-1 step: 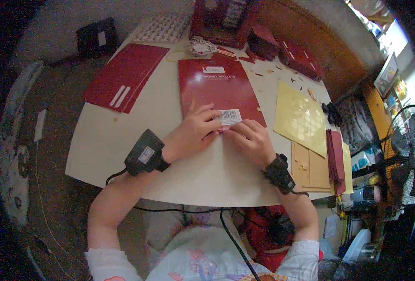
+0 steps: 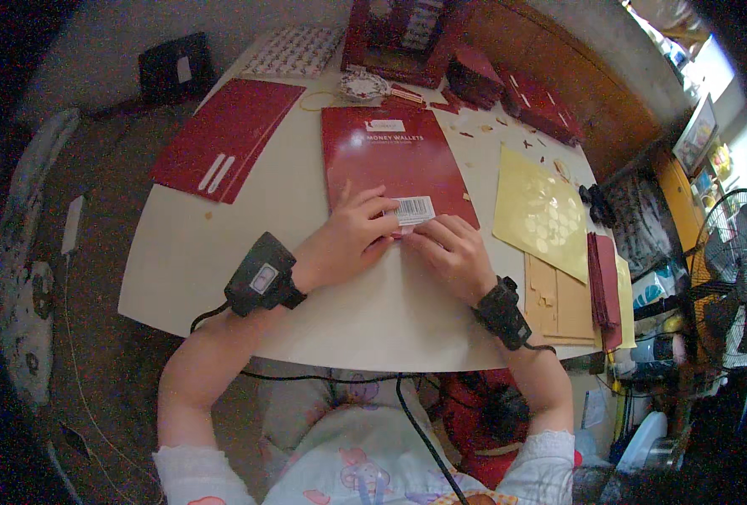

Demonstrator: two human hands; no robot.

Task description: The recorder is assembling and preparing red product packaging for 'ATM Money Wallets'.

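A flat dark red packet [image 2: 394, 168] with pale print at its far end lies in front of me on the white table [image 2: 348, 324]. A white barcode label [image 2: 416, 208] sits by its near edge. My left hand [image 2: 357, 227] is closed on the left of that edge, its fingers lying over the label's left side and its thumb near the rim. On the right, my right hand [image 2: 456, 251] pinches the same edge beside the label. The fingertips of both hands nearly meet there, and they hide part of the edge.
More dark red sheets [image 2: 230, 139] lie at the left. Yellow sheets with cutouts [image 2: 542, 210], brown card [image 2: 559, 299] and a red stack [image 2: 602, 286] are at the right. Red piles [image 2: 542, 105], paper scraps and a red box [image 2: 403, 42] stand farther back. A fan [image 2: 731, 278] is beyond the right edge.
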